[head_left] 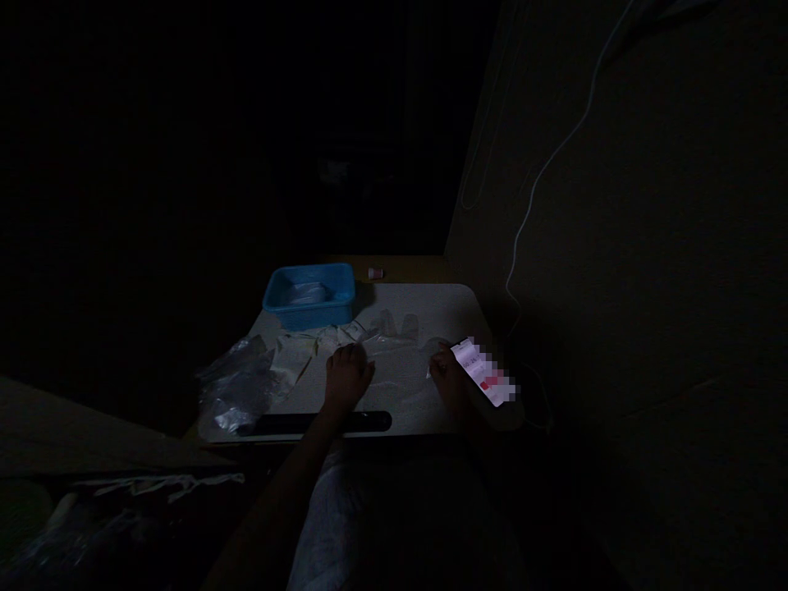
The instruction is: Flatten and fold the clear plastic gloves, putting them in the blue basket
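Observation:
In the dim light, my left hand (pixel 348 377) rests palm down on a pale, low tabletop (pixel 400 402), its thumb apart from the fingers. No held object shows in it. My right hand (pixel 446 371) is closed beside a lit phone (pixel 483 371), fingers curled together. A small pale glint shows at its fingertips, too faint to name. Between and beyond the hands lie thin, clear plastic pieces (pixel 407 327). Crumpled whitish sheets (pixel 294 355) spread left of my left hand. A long dark bar (pixel 369 422) lies along the near edge, partly behind my left forearm.
A blue plastic basket (pixel 313 315) with pale contents stands at the back left. Crumpled clear plastic bags (pixel 237 386) cover the left edge. Behind the tabletop lies a small pinkish-white cylinder (pixel 375 273). A white cable (pixel 534 193) hangs along the right wall. Deep shadow hides the surroundings.

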`<move>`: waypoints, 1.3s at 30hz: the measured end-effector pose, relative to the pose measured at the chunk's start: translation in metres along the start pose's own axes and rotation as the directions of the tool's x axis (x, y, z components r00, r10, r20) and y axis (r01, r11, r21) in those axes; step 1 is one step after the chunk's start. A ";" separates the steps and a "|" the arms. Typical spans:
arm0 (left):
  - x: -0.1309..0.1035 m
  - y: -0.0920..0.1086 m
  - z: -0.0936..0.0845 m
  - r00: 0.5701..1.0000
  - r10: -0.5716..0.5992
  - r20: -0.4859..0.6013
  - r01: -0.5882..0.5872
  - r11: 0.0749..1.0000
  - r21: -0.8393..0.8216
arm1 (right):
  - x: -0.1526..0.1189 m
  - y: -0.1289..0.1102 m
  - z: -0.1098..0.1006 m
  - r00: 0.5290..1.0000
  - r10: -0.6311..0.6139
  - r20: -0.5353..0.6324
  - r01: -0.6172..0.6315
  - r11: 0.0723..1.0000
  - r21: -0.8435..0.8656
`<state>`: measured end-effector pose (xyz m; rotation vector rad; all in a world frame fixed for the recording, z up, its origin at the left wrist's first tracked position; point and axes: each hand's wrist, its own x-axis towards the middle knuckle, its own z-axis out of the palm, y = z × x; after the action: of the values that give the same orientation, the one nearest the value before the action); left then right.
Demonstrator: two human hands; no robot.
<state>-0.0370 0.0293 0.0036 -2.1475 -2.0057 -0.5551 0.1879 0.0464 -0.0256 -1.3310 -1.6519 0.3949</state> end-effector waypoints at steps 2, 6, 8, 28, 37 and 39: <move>0.000 0.001 -0.001 1.000 -0.006 0.002 0.006 1.000 0.000 | 0.005 0.001 0.001 0.999 0.033 -0.030 -0.033 0.999 -0.012; 0.000 0.001 -0.001 1.000 -0.010 0.009 0.010 1.000 0.010 | 0.009 -0.001 0.003 0.997 0.064 -0.038 -0.064 0.998 0.003; 0.000 0.000 0.000 1.000 -0.011 0.009 0.010 1.000 0.014 | 0.009 -0.003 0.004 0.998 0.062 -0.014 -0.062 0.998 0.003; 0.000 0.000 0.000 1.000 0.004 -0.005 -0.004 1.000 0.001 | 0.006 -0.019 -0.006 0.938 -0.230 0.259 0.261 0.961 -0.095; -0.001 0.000 0.001 1.000 0.005 -0.020 -0.006 1.000 -0.014 | -0.003 -0.025 -0.003 0.833 -0.367 0.414 0.433 0.898 -0.075; -0.001 0.000 0.001 1.000 0.005 -0.015 -0.005 1.000 -0.014 | -0.004 -0.029 -0.003 0.798 -0.393 0.458 0.491 0.864 -0.114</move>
<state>-0.0371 0.0289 0.0026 -2.1494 -1.9937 -0.5844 0.1734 0.0314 -0.0043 -1.0017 -2.3719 0.2167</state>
